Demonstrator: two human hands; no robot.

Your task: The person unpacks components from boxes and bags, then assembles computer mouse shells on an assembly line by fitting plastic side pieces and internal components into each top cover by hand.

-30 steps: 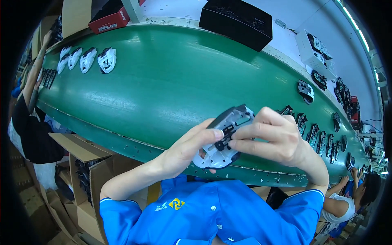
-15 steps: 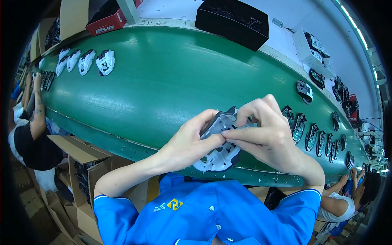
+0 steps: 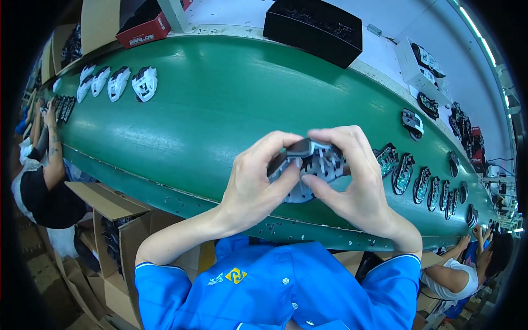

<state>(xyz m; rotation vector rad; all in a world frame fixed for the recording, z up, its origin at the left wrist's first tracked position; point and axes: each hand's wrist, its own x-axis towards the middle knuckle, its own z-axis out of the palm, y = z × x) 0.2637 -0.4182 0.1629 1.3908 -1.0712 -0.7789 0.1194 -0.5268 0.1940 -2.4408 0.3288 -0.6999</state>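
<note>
Held shell: a black-and-grey shell (image 3: 324,165) is above the near edge of the green worktop (image 3: 203,121), between the two hands in front of the chest; any marking on it is too small to tell.
Left hand (image 3: 253,176): fingers and thumb clamped on the left side of the shell, thumb pressing inside.
Right hand (image 3: 360,179): fingers clamped over the far right of the shell, thumb on its near side, close to the left thumb.
Red box (image 3: 144,34): at the far left edge of the worktop, bold pale lettering across its front.
Black box (image 3: 313,33): at the far edge, its face bearing a thin pale line pattern and a small pale mark toward the right.
Blue shirt (image 3: 286,286): a yellow diamond emblem (image 3: 236,275) on the chest, with a small whitish mark (image 3: 215,279) just beside it.
White-and-black shells (image 3: 145,84): lying at the far left of the worktop, lettering not discernible.
Green-and-black parts (image 3: 404,173): in a row along the right, near the right hand.
White box (image 3: 421,69): beyond them, holding more shells.
Co-workers: one person (image 3: 41,192) at left, another (image 3: 456,278) at right.
</note>
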